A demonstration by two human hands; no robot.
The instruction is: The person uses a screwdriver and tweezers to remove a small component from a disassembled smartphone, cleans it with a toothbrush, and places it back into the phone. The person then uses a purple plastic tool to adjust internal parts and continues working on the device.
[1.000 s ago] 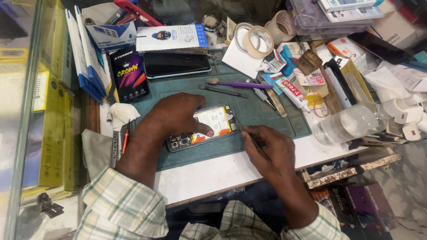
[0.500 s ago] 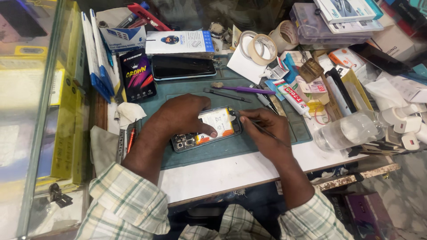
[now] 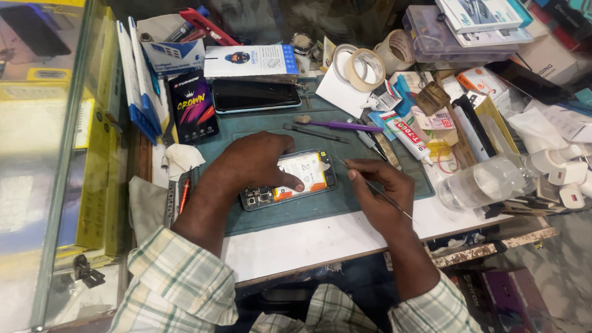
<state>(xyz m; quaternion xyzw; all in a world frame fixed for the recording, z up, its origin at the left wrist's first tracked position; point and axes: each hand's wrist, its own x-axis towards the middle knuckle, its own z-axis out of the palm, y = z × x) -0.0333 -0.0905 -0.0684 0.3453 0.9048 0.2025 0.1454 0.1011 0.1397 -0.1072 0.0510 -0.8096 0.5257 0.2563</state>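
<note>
Teal work mat [image 3: 370, 197] across the white bench top [image 3: 308, 240], bearing an opened phone [image 3: 288, 180] with back cover off, white battery and circuit board exposed; lying flat near the mat's middle, long side running left to right, slightly tilted. Left hand [image 3: 256, 161] spread over the phone's upper-left part, fingers curled downward and pressed on it, one fingertip [image 3: 298, 185] touching the battery face. Right hand [image 3: 379, 194] just beside the phone's right end, thumb and forefinger pinched on a thin metal tool [image 3: 394, 205], its tip angled toward the phone's upper right corner; contact between tip and phone impossible to tell. Behind the hands, a purple-handled brush [image 3: 336, 125] and a dark phone [image 3: 256, 95] lying flat; tape rolls [image 3: 357, 66] farther back; a clear plastic bottle [image 3: 487, 182] lying on its side at right.
</note>
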